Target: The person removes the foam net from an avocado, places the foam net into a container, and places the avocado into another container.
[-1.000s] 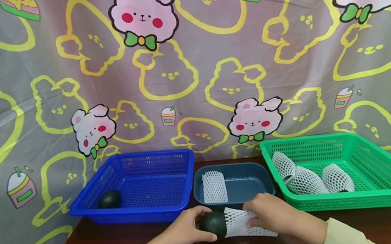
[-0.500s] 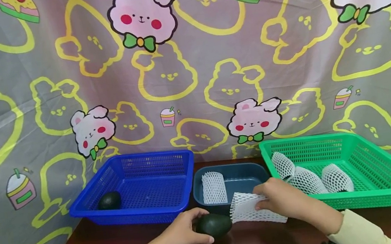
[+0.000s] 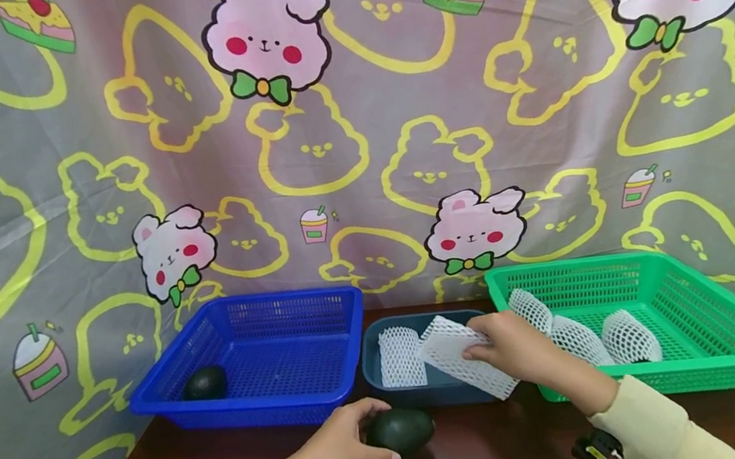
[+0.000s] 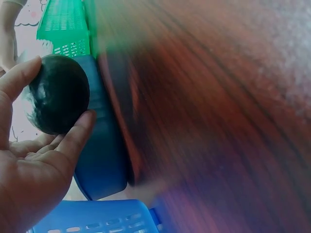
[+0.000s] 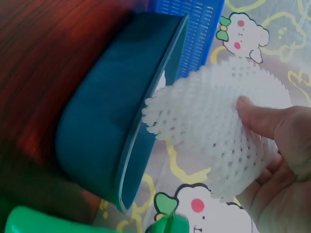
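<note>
My left hand grips a dark green avocado low over the table front; in the left wrist view the thumb and fingers lie around the avocado. My right hand pinches a flattened white foam net sleeve over the dark blue-grey tray. The right wrist view has the thumb pressed on the sleeve, its near edge overlapping the tray rim. Another foam net sleeve lies in the left part of that tray.
A blue basket on the left contains one bare avocado. On the right, a green basket holds several net-covered fruits. A patterned curtain hangs behind the dark wooden table.
The foam sleeve has come off the avocado's tip. My right hand has lifted it up and away, over the dark tray. My left hand keeps the avocado in nearly the same place.
</note>
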`<state>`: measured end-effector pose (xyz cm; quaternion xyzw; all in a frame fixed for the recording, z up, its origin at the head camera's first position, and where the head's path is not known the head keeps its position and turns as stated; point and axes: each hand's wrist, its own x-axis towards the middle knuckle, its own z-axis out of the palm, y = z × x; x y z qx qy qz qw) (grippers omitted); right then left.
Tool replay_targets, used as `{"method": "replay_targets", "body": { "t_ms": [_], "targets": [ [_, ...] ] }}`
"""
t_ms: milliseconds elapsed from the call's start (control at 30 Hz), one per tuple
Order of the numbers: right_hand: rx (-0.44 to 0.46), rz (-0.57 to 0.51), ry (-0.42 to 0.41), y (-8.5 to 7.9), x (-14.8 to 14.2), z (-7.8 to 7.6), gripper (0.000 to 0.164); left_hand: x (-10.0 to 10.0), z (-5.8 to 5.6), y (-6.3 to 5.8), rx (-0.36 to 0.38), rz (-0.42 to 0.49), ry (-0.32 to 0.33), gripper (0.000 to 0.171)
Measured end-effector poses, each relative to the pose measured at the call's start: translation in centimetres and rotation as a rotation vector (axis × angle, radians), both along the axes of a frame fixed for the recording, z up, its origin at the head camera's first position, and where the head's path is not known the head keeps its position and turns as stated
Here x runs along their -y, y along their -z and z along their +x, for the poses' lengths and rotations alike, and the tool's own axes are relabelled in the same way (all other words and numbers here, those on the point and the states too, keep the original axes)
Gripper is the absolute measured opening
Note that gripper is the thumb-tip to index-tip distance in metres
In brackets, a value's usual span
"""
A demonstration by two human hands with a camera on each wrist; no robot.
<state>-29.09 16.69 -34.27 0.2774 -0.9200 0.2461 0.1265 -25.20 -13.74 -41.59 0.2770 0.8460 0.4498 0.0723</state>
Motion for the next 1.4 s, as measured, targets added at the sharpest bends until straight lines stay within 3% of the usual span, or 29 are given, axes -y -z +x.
{"method": "replay_targets", "body": {
  "t_ms": [133,300,433,733,1000,1400],
  "targets": [
    [-0.017,-0.071,0.084,0.4,1.0,-0.9,0.033,0.0,0.0,0.1,-0.004,0.006,0.005,0.059],
    [-0.005,-0.16,0.179,0.9,2.3,-2.2,0.026,0.1,0.0,0.2,-0.006,0.008,0.009,0.059],
    [0.074,-0.236,0.263,1.4,3.0,-3.3,0.02,0.1,0.0,0.2,-0.006,0.007,0.012,0.059],
    [0.28,-0.385,0.406,3.1,4.1,-5.7,0.033,0.1,0.0,0.1,-0.009,0.001,0.004,0.059],
    [0.479,-0.536,0.417,5.1,4.8,-6.5,0.031,0.2,0.0,0.2,-0.005,-0.001,0.009,0.059],
    [0.539,-0.453,0.5,6.7,5.3,-7.0,0.033,0.3,-0.1,0.3,0.001,0.015,0.011,0.059]
  ]
}}
